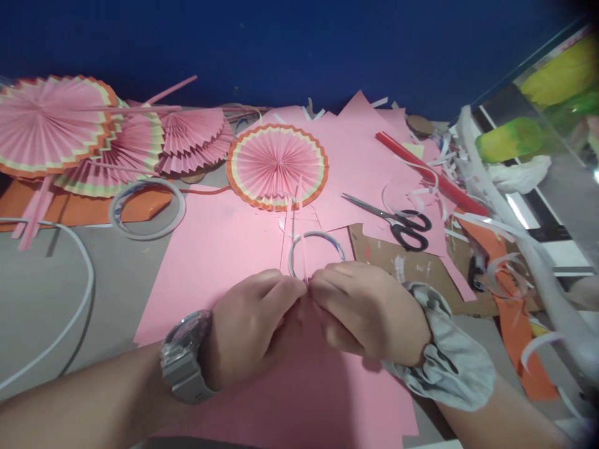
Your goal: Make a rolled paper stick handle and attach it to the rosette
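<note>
My left hand [253, 324] and my right hand [365, 312] meet fingertip to fingertip over a large pink paper sheet [210, 249]. Both are closed in a pinch on a narrow folded pink paper strip [302, 231] that stands up from between the fingers. A small roll of double-sided tape [316, 237] lies just beyond the fingers. A grey watch sits on my left wrist and a grey scrunchie on my right wrist.
A finished pink pleated rosette [277, 165] lies beyond the hands, and several more rosettes [84, 131] are stacked at far left. Black-handled scissors [397, 221] lie at right on pink paper. A larger tape ring [147, 209], white cable [70, 299], cardboard [421, 268] and paper scraps surround the work.
</note>
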Available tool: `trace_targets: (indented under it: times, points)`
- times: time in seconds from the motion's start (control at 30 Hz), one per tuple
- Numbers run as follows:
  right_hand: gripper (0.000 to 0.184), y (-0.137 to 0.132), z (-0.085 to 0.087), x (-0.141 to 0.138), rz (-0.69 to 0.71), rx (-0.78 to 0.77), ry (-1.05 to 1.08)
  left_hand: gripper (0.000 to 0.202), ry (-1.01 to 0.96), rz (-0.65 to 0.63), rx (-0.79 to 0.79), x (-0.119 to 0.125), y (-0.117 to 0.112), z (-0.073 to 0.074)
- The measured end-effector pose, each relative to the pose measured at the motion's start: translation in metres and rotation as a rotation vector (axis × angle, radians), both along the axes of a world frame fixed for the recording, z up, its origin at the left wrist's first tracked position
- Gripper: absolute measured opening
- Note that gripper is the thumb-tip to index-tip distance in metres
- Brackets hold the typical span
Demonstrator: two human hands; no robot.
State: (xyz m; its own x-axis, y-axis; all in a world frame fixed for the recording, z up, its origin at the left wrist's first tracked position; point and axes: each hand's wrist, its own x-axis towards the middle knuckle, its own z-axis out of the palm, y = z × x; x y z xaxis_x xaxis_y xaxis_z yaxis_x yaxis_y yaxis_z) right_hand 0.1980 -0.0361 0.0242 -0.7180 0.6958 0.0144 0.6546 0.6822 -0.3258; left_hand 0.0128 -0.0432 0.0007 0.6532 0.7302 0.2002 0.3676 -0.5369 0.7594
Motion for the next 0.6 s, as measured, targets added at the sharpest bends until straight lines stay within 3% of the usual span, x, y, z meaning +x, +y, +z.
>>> trace_targets:
  times: [0.6]
  points:
    - [0.015,0.0018,-0.0046,0.0031,0.012,-0.043,0.129,0.011,0.033,-0.001,-0.026,0.0008,0.0006,-0.0001]
